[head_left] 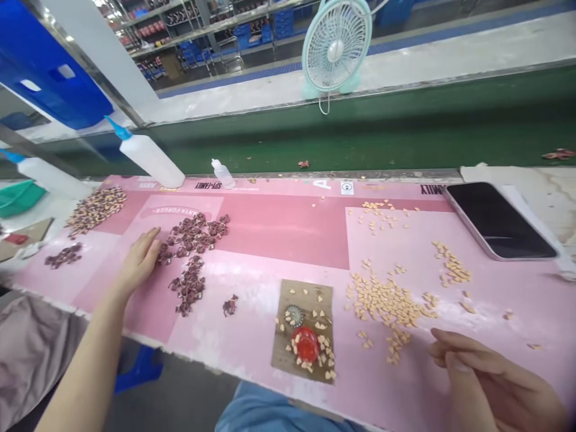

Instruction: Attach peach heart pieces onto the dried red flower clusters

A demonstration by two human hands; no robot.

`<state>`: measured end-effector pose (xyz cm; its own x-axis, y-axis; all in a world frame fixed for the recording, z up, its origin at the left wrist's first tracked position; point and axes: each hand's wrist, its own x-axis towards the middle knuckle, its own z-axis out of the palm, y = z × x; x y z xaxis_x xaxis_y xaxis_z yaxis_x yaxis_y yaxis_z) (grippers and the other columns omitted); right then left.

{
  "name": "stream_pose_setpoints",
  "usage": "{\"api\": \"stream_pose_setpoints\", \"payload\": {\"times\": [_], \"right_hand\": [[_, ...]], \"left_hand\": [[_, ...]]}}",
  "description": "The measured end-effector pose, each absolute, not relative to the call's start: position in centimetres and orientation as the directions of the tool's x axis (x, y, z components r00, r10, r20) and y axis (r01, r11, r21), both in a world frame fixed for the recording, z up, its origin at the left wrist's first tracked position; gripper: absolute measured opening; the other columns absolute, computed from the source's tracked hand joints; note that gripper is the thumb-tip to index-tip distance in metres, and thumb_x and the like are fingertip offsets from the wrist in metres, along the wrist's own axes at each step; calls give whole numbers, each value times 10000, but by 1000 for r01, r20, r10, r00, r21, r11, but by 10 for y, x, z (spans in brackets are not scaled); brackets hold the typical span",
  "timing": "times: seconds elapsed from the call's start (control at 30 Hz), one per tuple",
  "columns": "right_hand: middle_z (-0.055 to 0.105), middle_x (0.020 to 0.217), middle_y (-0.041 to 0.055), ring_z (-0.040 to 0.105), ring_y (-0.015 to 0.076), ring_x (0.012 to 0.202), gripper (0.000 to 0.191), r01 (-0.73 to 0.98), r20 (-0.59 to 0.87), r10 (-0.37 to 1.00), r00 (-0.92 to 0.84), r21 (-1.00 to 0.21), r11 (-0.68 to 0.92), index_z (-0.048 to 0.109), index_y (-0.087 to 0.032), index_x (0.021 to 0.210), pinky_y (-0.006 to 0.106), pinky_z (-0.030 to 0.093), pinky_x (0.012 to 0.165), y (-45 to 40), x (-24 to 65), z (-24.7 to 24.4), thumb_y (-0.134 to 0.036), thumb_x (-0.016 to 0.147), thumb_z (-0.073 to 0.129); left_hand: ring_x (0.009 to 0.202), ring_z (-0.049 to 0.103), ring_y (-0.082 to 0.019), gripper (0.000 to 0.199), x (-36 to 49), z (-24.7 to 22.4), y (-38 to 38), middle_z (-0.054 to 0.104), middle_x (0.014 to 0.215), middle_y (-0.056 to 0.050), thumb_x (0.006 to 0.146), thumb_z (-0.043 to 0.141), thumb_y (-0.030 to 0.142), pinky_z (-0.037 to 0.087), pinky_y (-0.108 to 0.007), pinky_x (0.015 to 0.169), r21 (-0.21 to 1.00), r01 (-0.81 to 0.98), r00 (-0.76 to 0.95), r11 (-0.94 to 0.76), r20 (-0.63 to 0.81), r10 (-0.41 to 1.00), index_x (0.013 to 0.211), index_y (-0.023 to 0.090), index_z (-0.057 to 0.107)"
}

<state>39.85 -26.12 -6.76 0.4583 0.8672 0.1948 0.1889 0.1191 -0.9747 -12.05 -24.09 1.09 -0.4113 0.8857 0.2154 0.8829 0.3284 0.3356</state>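
My left hand (140,261) lies at the left of the pink sheet, fingers stretched out, touching the edge of a pile of small dark maroon pieces (198,233). A second cluster of maroon pieces (189,285) lies to its right, closer to me. On the right, my right hand (486,372) is raised with thumb and fingertips pinched together; whatever they hold is hidden. Just beyond it spreads a pile of small beige pieces (384,300). Between the hands, a brown board (283,354) carries a red cap (306,345), a small clear ridged cap (294,314) and scattered beige pieces.
White squeeze bottles (150,159) with blue nozzles and a small dropper bottle (222,174) stand along the back. A phone (501,222) lies at the right. A mint fan (337,48) sits on the ledge. Mixed pieces (96,210) and a green tray (20,198) are far left.
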Motion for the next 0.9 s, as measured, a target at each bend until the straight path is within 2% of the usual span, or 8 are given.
{"api": "stream_pose_setpoints", "payload": {"times": [0.2,0.4,0.5,0.57,0.63,0.77,0.83,0.9], "right_hand": [[752,927,86,729,262,748,341,242,185,841,509,-968,66,679,-247,827,456,647,700,-264,389,-61,-540,856,852],[780,833,36,749,227,671,362,254,252,817,519,-958,134,676,-242,798,397,649,652,-258,382,-53,-538,805,885],[789,783,30,752,221,630,315,269,303,818,488,-944,190,679,-236,808,384,655,633,-254,383,-52,-478,817,880],[792,772,36,755,216,625,272,281,334,822,460,-934,223,679,-228,812,372,657,621,-252,383,-53,-431,842,858],[793,772,41,758,213,631,234,290,361,827,432,-923,252,679,-222,821,362,654,604,-251,383,-54,-393,868,833],[796,807,44,775,217,685,152,325,406,830,382,-900,291,681,-223,868,363,661,633,-253,389,-56,-318,899,796],[801,836,42,789,226,749,91,407,437,836,332,-866,292,690,-230,920,365,664,666,-258,398,-56,-280,917,765],[808,867,38,792,222,784,39,549,463,857,229,-788,279,704,-242,959,350,661,687,-263,409,-54,-256,936,733]], "left_hand": [[1255,652,-286,452,-127,-16,-200,628,1421,-136,1003,684,430,592,-527,1067,389,868,-393,308,159,906,1376,182,621],[1346,609,-312,477,-88,-8,-146,600,1484,-142,1000,686,438,535,-580,1146,460,885,-113,68,70,991,1399,188,616],[1491,512,-336,530,-62,-12,-136,570,1563,-150,1026,596,541,358,-654,1287,495,868,15,-30,34,999,1428,195,616],[1575,432,-327,651,-44,-16,-133,548,1618,-137,1036,416,686,198,-642,1361,516,853,73,-70,15,997,1443,225,629],[1606,398,-321,818,-30,-16,-134,538,1641,-104,983,263,809,113,-605,1387,533,841,112,-93,-5,994,1444,255,648],[1595,421,-338,926,-18,-2,-157,537,1643,-85,905,279,897,207,-566,1380,555,829,107,-64,-46,993,1479,261,631],[1590,427,-352,893,-21,5,-188,510,1664,-96,920,342,863,279,-567,1360,553,833,50,-15,-48,998,1534,258,574],[1614,382,-368,790,-29,5,-232,471,1695,-73,977,372,760,261,-608,1363,532,846,-42,43,-15,999,1606,294,475]]}}
